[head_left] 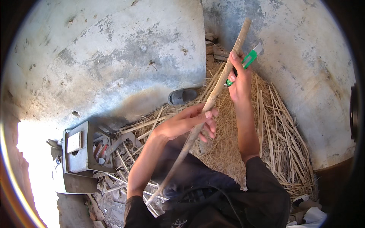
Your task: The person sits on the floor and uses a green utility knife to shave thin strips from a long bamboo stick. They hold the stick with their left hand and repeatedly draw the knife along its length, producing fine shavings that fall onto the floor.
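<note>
A long, pale bamboo stick slants from the upper right down to the lower left across my lap. My left hand holds it near the middle, thumb over the front and fingers curled loosely behind. Higher up, my right hand has its thumb pressed to the stick. The same hand grips a green utility knife, its blade out and pointing up and right, away from the stick. My right fingers partly cover the knife's handle.
Bamboo strips and fine shavings cover the floor around me. A grey sandal lies by the stained wall. At left stands a worn wooden box beside scraps and a bright opening.
</note>
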`<act>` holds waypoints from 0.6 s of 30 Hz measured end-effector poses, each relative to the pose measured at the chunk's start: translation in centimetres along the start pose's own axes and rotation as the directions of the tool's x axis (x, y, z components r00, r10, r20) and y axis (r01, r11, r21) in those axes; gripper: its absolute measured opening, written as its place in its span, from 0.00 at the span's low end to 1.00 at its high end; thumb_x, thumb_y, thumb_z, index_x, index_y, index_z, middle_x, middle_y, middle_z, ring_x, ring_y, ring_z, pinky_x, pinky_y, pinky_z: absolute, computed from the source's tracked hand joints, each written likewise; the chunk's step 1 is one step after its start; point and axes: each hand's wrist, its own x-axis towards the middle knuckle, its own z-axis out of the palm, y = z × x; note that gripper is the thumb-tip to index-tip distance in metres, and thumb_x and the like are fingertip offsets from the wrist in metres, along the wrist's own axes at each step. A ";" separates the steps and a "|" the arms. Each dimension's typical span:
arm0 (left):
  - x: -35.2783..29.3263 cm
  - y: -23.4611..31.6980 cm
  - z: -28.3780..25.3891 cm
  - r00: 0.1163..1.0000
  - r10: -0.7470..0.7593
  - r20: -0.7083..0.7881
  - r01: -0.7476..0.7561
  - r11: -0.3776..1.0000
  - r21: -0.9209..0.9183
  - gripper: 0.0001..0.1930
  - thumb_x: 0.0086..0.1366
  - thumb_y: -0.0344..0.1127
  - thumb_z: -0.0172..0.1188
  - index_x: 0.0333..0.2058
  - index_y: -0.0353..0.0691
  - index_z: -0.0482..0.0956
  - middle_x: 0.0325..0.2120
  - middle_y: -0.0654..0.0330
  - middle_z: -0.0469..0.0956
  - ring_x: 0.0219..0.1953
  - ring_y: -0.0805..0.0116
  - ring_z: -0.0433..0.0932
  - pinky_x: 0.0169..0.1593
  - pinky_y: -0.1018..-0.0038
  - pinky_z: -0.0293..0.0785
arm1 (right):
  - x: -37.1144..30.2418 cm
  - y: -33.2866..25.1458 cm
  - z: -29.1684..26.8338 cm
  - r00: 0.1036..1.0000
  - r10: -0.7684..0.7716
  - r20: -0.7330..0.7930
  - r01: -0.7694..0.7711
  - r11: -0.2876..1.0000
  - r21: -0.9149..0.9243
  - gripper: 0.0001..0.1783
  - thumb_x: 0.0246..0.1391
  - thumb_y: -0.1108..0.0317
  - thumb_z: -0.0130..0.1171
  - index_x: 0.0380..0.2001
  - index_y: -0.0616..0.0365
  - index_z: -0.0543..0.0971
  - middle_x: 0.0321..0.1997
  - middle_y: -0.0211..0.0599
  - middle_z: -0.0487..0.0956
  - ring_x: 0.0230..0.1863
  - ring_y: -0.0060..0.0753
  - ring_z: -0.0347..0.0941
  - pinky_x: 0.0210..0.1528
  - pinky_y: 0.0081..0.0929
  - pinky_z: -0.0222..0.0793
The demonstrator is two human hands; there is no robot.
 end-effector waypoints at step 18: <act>-6.5 26.1 -12.2 0.481 0.822 -0.305 -0.533 0.550 0.643 0.20 0.83 0.38 0.48 0.65 0.34 0.75 0.37 0.66 0.79 0.19 0.88 0.61 0.20 0.88 0.61 | -4.8 4.2 -3.7 0.894 0.367 0.255 -0.330 0.927 -0.178 0.18 0.69 0.63 0.63 0.56 0.60 0.82 0.42 0.34 0.82 0.17 0.07 0.57 0.20 0.13 0.52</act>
